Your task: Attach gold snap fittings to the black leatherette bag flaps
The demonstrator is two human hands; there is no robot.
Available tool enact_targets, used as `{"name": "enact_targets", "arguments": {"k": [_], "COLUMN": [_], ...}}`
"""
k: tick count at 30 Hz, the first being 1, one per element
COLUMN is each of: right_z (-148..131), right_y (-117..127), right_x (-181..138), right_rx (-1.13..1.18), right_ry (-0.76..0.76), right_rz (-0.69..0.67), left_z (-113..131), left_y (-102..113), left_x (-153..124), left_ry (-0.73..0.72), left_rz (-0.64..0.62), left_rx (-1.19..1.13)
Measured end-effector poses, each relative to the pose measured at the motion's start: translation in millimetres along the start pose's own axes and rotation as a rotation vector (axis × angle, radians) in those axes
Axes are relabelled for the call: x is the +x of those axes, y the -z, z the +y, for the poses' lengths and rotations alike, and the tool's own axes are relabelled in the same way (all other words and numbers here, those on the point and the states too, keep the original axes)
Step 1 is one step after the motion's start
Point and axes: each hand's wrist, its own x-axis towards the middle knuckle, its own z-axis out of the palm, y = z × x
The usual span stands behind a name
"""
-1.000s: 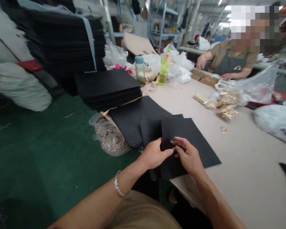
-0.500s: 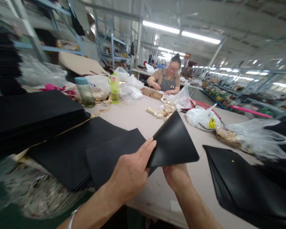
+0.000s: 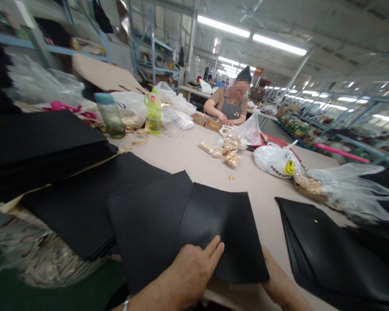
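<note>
A black sheet [image 3: 220,229] lies low over the near edge of the beige table [image 3: 188,151], overlapping another black sheet [image 3: 145,224] to its left. My left hand [image 3: 188,272] rests on its near left part, fingers together on top, thumb out of sight, gripping the edge. My right hand [image 3: 278,287] is at the sheet's near right corner; its fingers are hidden under the sheet.
More black sheets lie at the left [image 3: 71,207], with a taller pile [image 3: 35,142] behind. A glossy black stack [image 3: 327,255] sits at the right. Two bottles [image 3: 154,112], bags of gold fittings [image 3: 228,155] and plastic bags [image 3: 277,160] are further back. A co-worker [image 3: 230,106] sits at the far end.
The view swung up from the floor side to the table. I lifted the black sheet curled in both hands, then brought it down flat; my hands dropped toward the near edge.
</note>
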Motion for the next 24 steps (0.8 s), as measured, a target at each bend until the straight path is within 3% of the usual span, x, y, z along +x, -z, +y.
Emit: {"name": "enact_targets", "arguments": {"k": [2, 3, 5, 7, 10, 12, 16, 24], "right_z": [5, 8, 13, 15, 11, 10, 11, 2], "right_y": [34, 51, 78, 89, 72, 51, 22, 19], "right_x": [11, 21, 49, 83, 132, 160, 201, 230], "right_rx": [-0.089, -0.17, -0.4, -0.686, -0.987, -1.064, -1.176, -1.2], "right_ry": [-0.129, -0.18, -0.191, -0.066, 0.126, 0.159, 0.119, -0.052], "right_rz": [-0.098, -0.07, 0.145, 0.272, 0.185, 0.116, 0.098, 0.082], "left_z": [2, 2, 3, 4, 4, 3, -2, 3], "left_y": [-3, -3, -1, -1, -1, -3, -10, -11], "left_x": [-1, -2, -2, -2, -1, 0, 3, -6], "left_ry": [-0.001, 0.007, 0.03, 0.054, 0.074, 0.075, 0.048, 0.058], "left_rz": [-0.037, -0.037, -0.019, -0.018, -0.046, -0.065, -0.091, 0.053], "left_rx": [-0.009, -0.018, -0.045, -0.076, -0.131, -0.15, -0.131, -0.138]}}
